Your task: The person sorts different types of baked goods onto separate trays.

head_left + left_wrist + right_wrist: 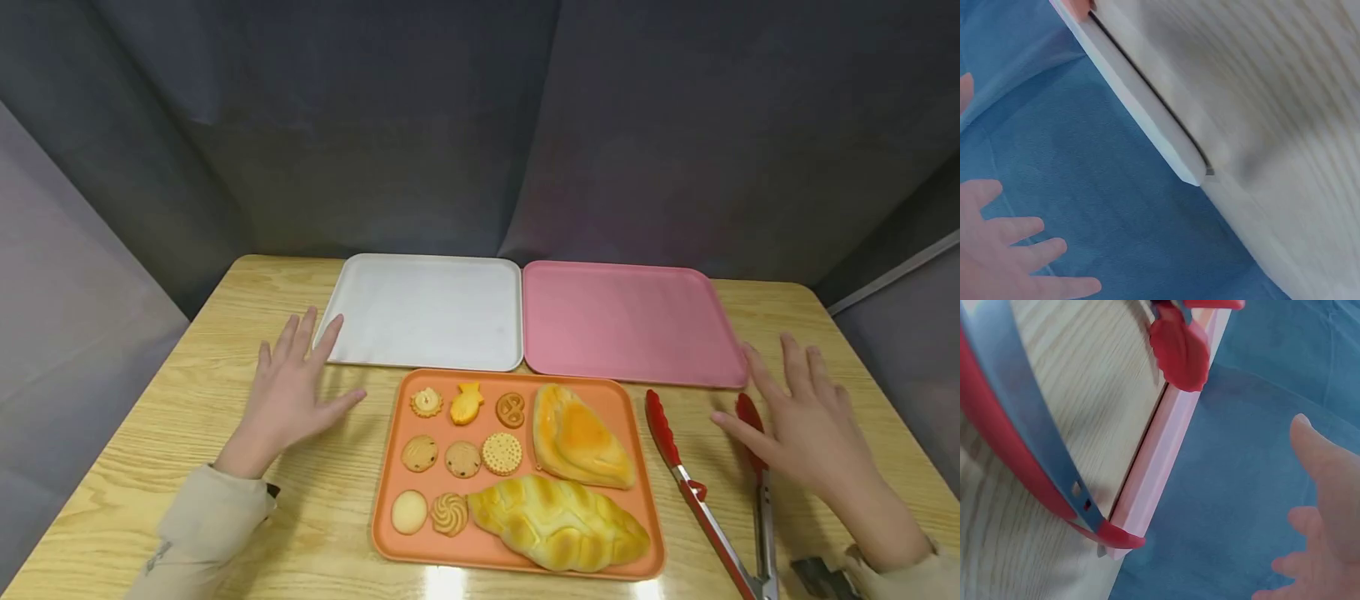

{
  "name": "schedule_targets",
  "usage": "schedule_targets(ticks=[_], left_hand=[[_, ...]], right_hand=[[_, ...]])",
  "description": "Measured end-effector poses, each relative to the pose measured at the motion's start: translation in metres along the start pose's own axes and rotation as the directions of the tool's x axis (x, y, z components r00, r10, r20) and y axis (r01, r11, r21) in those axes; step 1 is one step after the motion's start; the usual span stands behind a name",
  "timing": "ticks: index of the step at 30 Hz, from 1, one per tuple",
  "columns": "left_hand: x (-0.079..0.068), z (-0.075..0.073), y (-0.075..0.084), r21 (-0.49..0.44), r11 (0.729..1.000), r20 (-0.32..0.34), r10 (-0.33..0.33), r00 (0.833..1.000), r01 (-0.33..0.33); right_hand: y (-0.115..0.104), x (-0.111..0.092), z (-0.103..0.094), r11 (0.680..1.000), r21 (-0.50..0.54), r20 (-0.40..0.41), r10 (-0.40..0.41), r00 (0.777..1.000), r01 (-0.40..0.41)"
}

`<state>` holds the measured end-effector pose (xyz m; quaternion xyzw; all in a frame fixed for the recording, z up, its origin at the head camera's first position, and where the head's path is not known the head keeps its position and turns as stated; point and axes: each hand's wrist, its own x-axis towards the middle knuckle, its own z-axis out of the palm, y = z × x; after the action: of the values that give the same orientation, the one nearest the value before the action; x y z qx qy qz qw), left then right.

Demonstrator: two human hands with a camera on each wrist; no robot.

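My left hand point(288, 396) spreads its fingers above the wood table, just left of the white tray point(427, 312), holding nothing. On the other side, my right hand point(813, 425) is also spread and bare, over the red-tipped tongs point(701, 500), which stand with their arms apart. Between the hands lies an orange tray point(382, 500). It carries several small cookies, among them a pretzel point(511, 410) and a fish-shaped cookie point(467, 405). A folded pastry point(581, 437) and a long braided bread point(562, 525) fill its right part. The right wrist view shows the tongs point(1041, 425) close by.
A pink tray point(633, 321) sits beside the white one at the back of the wood table point(172, 417). Dark cloth point(390, 125) hangs behind the table's far edge, and pale panels point(60, 358) stand at the sides.
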<state>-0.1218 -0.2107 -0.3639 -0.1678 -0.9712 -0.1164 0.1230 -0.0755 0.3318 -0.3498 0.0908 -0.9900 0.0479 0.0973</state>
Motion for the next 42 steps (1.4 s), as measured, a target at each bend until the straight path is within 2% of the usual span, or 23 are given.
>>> schedule_targets(ticks=[4, 10, 17, 21, 23, 25, 29, 33, 36, 38, 42], left_hand=[[-0.003, -0.004, 0.001, -0.050, 0.998, -0.072, 0.040, 0.997, -0.043], [-0.007, -0.010, 0.005, -0.133, 0.985, -0.194, 0.079, 0.978, -0.106], [-0.014, -0.013, 0.011, -0.231, 0.969, -0.194, 0.036, 0.980, -0.082], [-0.018, -0.013, 0.014, -0.274, 0.959, -0.185, 0.029, 0.982, -0.079], [-0.020, -0.012, 0.016, -0.307, 0.950, -0.161, 0.016, 0.987, -0.065], [-0.022, -0.009, 0.018, -0.342, 0.938, -0.128, 0.005, 0.992, -0.049], [-0.023, -0.003, 0.022, -0.417, 0.909, -0.058, -0.019, 0.998, -0.006], [-0.023, 0.001, 0.026, -0.481, 0.876, 0.007, -0.037, 0.999, 0.035], [-0.022, 0.005, 0.028, -0.520, 0.852, 0.048, -0.044, 0.998, 0.062], [-0.023, 0.008, 0.028, -0.537, 0.840, 0.069, -0.047, 0.997, 0.077], [-0.025, 0.012, 0.029, -0.546, 0.833, 0.112, -0.034, 0.993, 0.090]], right_hand=[[-0.001, -0.008, -0.002, 1.000, 0.013, -0.016, 0.007, 1.000, -0.006], [-0.002, -0.020, -0.006, 0.999, 0.035, -0.059, -0.013, 0.998, 0.015], [-0.005, -0.034, -0.007, 0.985, 0.166, -0.149, -0.013, 0.989, 0.038], [-0.008, -0.041, -0.008, 0.981, 0.192, -0.221, 0.009, 0.975, 0.034], [-0.010, -0.044, -0.008, 0.983, 0.185, -0.220, 0.026, 0.975, 0.016], [-0.010, -0.048, -0.008, 0.984, 0.177, -0.186, 0.050, 0.981, -0.017], [-0.009, -0.053, -0.008, 0.983, 0.151, -0.067, 0.113, 0.991, -0.102], [-0.006, -0.054, -0.006, 0.972, 0.139, 0.088, 0.179, 0.980, -0.190], [-0.003, -0.054, -0.005, 0.958, 0.123, 0.259, 0.220, 0.940, -0.258], [-0.002, -0.054, -0.003, 0.947, 0.121, 0.377, 0.233, 0.897, -0.297], [-0.002, -0.056, 0.005, 0.928, 0.123, 0.530, 0.238, 0.814, -0.352]])
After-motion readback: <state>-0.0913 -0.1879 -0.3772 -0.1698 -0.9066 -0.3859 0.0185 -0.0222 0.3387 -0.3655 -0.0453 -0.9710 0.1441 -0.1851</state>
